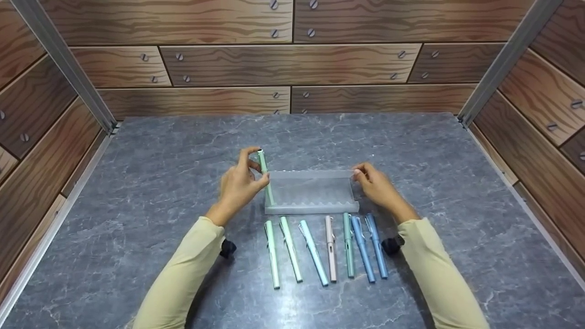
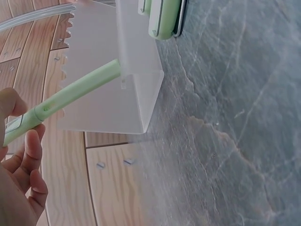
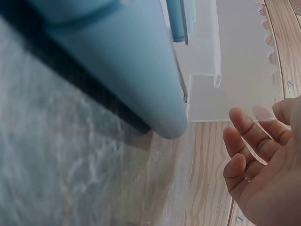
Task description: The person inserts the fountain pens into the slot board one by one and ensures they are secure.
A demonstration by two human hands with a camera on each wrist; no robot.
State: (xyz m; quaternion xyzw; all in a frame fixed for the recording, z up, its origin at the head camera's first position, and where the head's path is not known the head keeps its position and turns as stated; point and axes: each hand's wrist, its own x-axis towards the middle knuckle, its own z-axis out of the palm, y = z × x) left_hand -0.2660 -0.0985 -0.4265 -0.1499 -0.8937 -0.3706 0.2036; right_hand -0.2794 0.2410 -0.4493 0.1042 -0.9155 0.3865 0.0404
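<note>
My left hand (image 1: 240, 180) pinches a light green pen (image 2: 77, 89) between thumb and fingers, near its capped upper end. The pen leans with its lower end inside the left side of a translucent frosted pen tray (image 1: 311, 209), by the notched front strip. At the tray's back right corner, my right hand (image 1: 375, 183) grips the edge between thumb and index finger; its other fingers are loosely bent. In the right wrist view that hand (image 3: 270, 165) appears beside the clear panel, one fingertip showing through it.
In front of the tray lies a row of pens: two light green pens (image 1: 273, 256), a light blue pen (image 1: 314, 253), a beige pen (image 1: 331, 251), a dark green pen (image 1: 348, 249) and two blue pens (image 1: 364, 251). Wood-patterned walls (image 1: 292, 66) enclose the grey marbled table (image 1: 151, 173).
</note>
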